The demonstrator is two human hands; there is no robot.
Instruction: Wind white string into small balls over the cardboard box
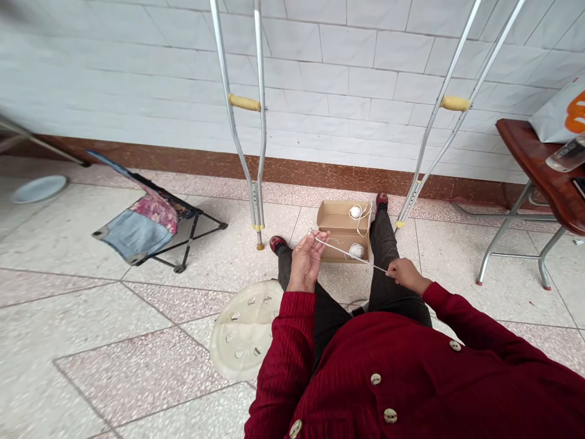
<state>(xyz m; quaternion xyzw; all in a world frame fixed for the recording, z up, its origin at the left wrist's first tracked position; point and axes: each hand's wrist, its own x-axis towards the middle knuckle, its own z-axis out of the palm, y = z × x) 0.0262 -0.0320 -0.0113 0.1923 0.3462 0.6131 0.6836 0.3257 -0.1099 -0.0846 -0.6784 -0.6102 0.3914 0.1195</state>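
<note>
A length of white yarn (345, 252) runs taut between my hands, sloping down to the right. My left hand (307, 261), palm partly turned up, pinches its left end between thumb and fingers. At the other end, my right hand (406, 274) is closed on the strand in front of my right thigh. Beyond and below the strand, an open cardboard box (336, 214) sits on the floor between my feet. It holds a small ball of white yarn (355, 211) in its far half and a larger ball of yarn (356, 250) in its near half. Loose yarn trails over the box's right edge.
Two crutches (262, 152) (425, 146) lean on the tiled wall. To the left are a folding chair (141, 228) and a white plate-like disc (40, 189). A pale round cover with holes (242, 332) lies by my left leg. A brown table (530, 158) with a bottle (567, 155) stands right.
</note>
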